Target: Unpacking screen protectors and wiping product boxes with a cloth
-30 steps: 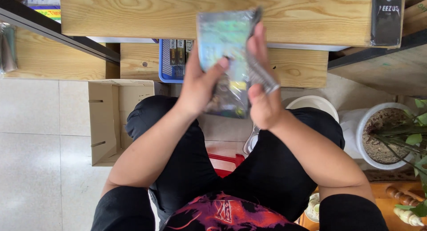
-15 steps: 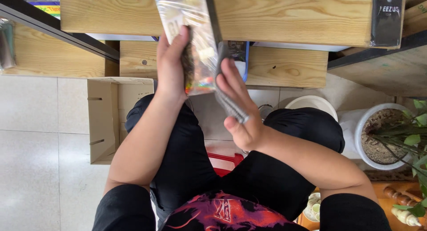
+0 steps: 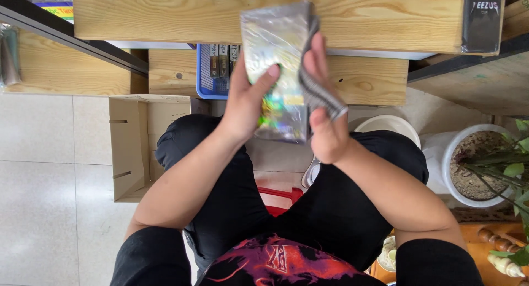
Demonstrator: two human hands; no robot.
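Note:
A stack of shiny silver foil packets [image 3: 277, 49] with holographic colour patches is held upright in front of me, above my knees. My left hand [image 3: 245, 101] grips its left side, thumb pressed on the front face. My right hand [image 3: 325, 120] holds the right edge, where grey packet edges [image 3: 319, 93] fan out between its fingers. I sit with black trousers [image 3: 237, 203] below the hands.
A wooden shelf board [image 3: 165, 16] runs across the top, with a blue basket [image 3: 212, 71] under it. An open cardboard box [image 3: 135, 145] stands on the tiled floor at left. A white bowl [image 3: 388, 126] and a potted plant [image 3: 485, 165] stand at right.
The packets have swung back toward the middle and turned their foil face to me. Both hands have come together again on the stack, the right hand rising to its edge.

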